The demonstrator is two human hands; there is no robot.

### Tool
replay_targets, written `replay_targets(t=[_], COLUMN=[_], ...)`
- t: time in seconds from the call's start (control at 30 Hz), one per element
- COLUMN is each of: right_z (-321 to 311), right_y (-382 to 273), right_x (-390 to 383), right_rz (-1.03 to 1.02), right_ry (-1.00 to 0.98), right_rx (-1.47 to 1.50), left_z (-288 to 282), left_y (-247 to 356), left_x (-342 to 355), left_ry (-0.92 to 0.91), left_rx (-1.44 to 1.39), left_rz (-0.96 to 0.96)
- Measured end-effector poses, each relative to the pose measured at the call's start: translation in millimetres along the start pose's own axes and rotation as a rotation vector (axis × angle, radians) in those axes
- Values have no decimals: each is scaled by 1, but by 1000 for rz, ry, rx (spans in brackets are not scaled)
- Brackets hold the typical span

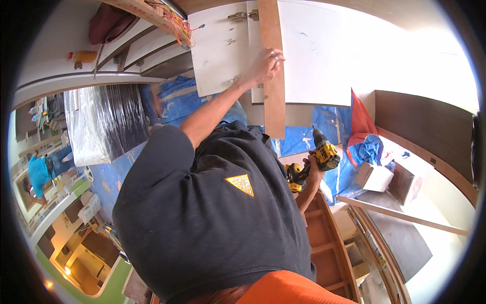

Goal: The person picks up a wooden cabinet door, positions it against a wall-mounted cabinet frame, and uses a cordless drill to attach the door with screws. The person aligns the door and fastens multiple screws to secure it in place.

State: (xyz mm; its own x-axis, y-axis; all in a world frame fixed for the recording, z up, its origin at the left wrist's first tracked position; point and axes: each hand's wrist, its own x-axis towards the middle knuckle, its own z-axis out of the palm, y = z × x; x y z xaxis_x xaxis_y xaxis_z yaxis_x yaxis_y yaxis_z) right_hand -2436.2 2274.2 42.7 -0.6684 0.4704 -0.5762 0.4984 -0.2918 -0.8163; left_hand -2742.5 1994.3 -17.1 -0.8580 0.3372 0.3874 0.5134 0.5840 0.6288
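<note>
My right hand (314,172) is wrapped round the handle of a yellow-and-black cordless drill (326,154), held beside my body with its chuck turned away from me. My left hand (268,65) reaches forward over a long brown wooden strip (273,101). Its fingers are curled together near the strip's right edge; anything small between them cannot be made out. Beneath the strip lie white cabinet panels (316,61), with a metal hinge (237,17) fixed near the far edge.
Blue sheeting (296,142) covers the floor. Plastic-wrapped furniture (98,121) stands left, with a person in turquoise (38,175) beyond. Loose wires (179,25) hang at the far left. At right are a dark board (422,114), white blocks (373,177) and a slatted brown frame (324,243).
</note>
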Motion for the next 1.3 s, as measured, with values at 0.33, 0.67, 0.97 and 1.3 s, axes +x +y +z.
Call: replay_targets(t=[0.33,0.67,0.97,1.3], right_z=[11,60,119,194], right_y=[-22,-30,-54,-93], right_x=[14,-20,-60,-67], right_rz=[-25,-23,23,-113], right_ry=[-87,6,144,73], right_rx=[-91,-102,-148,-155], left_z=[-68,-66,-65,-76], left_y=[-62,-146,-166,-59], left_x=[-100,-30,-16,-39], left_ry=[176,118,192,-184], left_rx=[-22,129,112,-1504], left_rz=[-641,-614,-655,-1185])
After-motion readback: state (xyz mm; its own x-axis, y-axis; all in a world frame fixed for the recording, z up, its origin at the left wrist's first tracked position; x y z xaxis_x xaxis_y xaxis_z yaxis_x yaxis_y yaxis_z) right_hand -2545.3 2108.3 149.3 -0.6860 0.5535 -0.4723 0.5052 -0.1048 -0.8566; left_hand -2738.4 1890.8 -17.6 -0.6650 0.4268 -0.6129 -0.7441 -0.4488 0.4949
